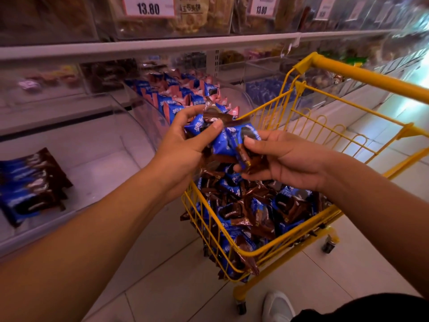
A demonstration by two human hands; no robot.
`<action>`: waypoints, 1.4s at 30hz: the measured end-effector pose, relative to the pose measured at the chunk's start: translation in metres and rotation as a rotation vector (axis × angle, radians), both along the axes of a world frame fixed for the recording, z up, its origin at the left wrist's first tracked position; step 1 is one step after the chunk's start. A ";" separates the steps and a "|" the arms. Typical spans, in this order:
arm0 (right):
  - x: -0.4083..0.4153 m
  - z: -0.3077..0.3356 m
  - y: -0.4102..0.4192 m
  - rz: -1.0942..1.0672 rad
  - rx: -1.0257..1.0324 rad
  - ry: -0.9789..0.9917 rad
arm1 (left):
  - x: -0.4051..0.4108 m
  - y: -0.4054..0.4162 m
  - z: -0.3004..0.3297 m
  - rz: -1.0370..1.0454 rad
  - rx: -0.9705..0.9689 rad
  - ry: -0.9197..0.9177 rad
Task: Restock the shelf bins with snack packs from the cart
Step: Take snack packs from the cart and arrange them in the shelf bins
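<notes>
Above the yellow cart point(262, 249), my left hand point(185, 145) and right hand point(283, 159) grip snack packs point(228, 141); the near-empty shelf bin point(97, 159) lies leftward (left hand nearer).

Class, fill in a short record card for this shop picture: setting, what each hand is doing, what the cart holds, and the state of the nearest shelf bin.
setting: shop aisle with clear shelf bins and a yellow cart
left hand: grips several blue and brown snack packs
right hand: pinches one end of the same bunch, above the cart
cart contents: a heap of loose blue and brown packs
nearest bin: mostly bare, one stack of packs at its left
next bin back: blue and pink packs
price tags: 13.80
</notes>
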State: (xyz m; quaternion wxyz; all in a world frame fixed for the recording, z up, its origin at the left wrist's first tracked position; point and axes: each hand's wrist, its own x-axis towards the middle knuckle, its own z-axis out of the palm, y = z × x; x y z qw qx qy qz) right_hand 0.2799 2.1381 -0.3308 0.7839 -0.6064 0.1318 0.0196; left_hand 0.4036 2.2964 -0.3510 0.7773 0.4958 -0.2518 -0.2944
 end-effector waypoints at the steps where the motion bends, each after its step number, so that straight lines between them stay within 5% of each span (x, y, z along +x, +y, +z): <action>1: 0.001 -0.001 0.003 0.015 -0.023 0.011 | -0.001 0.000 0.000 -0.005 0.004 0.011; 5: 0.004 -0.001 0.009 -0.018 -0.231 -0.004 | -0.002 -0.001 -0.001 0.016 0.018 0.097; 14: -0.002 0.013 0.000 -0.133 -0.698 -0.400 | -0.008 0.004 0.008 -0.047 0.109 0.211; 24: 0.009 0.008 0.018 0.023 -0.771 -0.349 | -0.010 0.018 0.016 -0.007 0.140 0.252; 30: 0.021 -0.001 0.024 -0.110 -0.518 -0.430 | -0.007 0.041 0.021 -0.114 0.135 0.103; 36: 0.039 0.004 0.051 -0.148 -0.556 -0.534 | 0.007 0.068 0.026 -0.083 0.085 -0.067; 42: 0.074 0.029 0.092 0.092 -1.049 -0.629 | 0.029 0.129 0.041 0.002 0.196 -0.286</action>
